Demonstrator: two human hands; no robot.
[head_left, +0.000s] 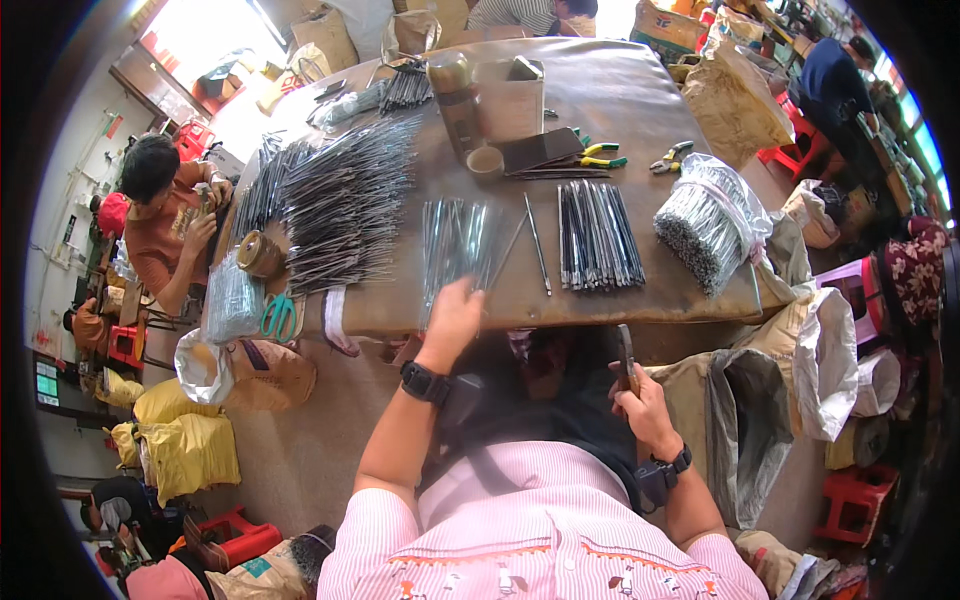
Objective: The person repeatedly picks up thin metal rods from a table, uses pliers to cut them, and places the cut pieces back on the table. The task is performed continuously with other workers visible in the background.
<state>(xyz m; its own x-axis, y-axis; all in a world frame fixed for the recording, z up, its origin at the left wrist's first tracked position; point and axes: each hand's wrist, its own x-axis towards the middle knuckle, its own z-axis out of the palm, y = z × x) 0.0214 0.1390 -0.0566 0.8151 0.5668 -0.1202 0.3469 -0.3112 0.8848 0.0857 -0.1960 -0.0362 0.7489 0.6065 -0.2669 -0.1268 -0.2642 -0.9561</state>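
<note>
My left hand (pixel 455 318) is over the near end of a row of thin shiny strips (pixel 458 240) on the table, its fingers smeared by motion. Whether it grips any of them cannot be made out. Beside the row lies a single thin rod (pixel 538 245). To its right, dark and silvery rods (pixel 600 235) are laid out side by side. My right hand (pixel 645 405), low in front of the table's near edge, is closed around a dark, narrow hand tool (pixel 626 355) that points upward; its exact kind is unclear.
A large heap of dark rods (pixel 345 200) covers the table's left part, with teal-handled scissors (pixel 279 317) nearby. Farther back stand a bottle (pixel 455 100) and a box (pixel 510 100). Pliers (pixel 670 158) and a plastic-wrapped rod bundle (pixel 710 220) lie right. A person (pixel 165 215) sits left.
</note>
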